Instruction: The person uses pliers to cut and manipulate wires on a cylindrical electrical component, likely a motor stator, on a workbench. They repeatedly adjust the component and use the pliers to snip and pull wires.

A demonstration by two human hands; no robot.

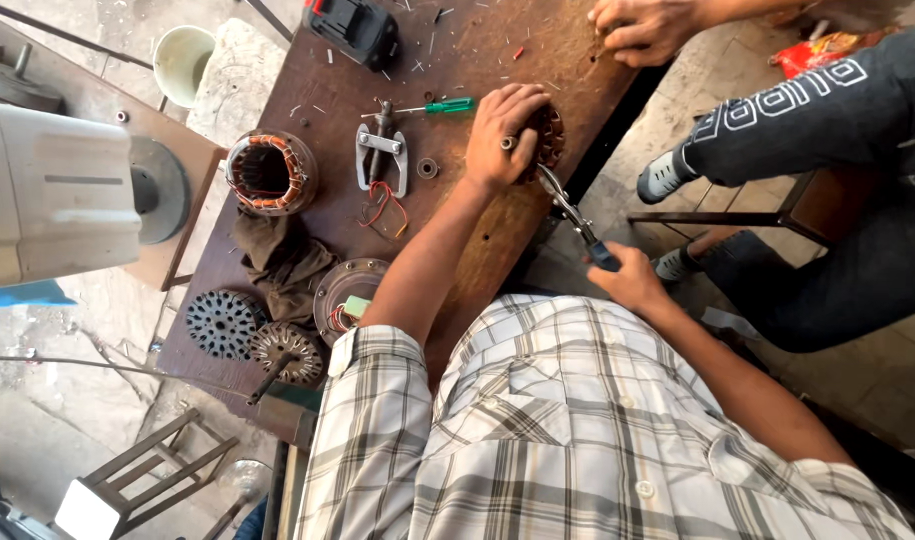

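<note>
Rotor [548, 140]: round finned metal motor part w/ short shaft, sits at the right edge of the desk [478, 60], mostly under the left hand [503, 135]. Left hand is closed over its top, fingers wrapped round rim and shaft end, pinning it to the desk. Pliers [575, 215] run from the rotor's lower side out past the desk edge; tips appear to touch the rotor, contact pt not clear. Right hand [633, 282] is closed on the dark pliers handles, off the desk. Handling, judged: rotor is solid metal, stiff, likely heavy for its size; fins give grip but edges may be sharp; best hold is round the rim or by the shaft, not by any wire. Near, on desk: puller clamp [382, 155], green screwdriver [438, 106], small washer [428, 167], red wires [383, 210]. Further left: copper-wound stator [271, 172], brown rag [283, 262], round cover plate [350, 290], two more rotors [223, 322] at the near corner. Black battery pack [356, 28] at the far end. A second person's hand [643, 30] rests at the far right corner; their legs and shoes beside the desk. Hidden: most of the rotor face, pliers tips, what the second hand holds. White machine at left is cut off.
</note>
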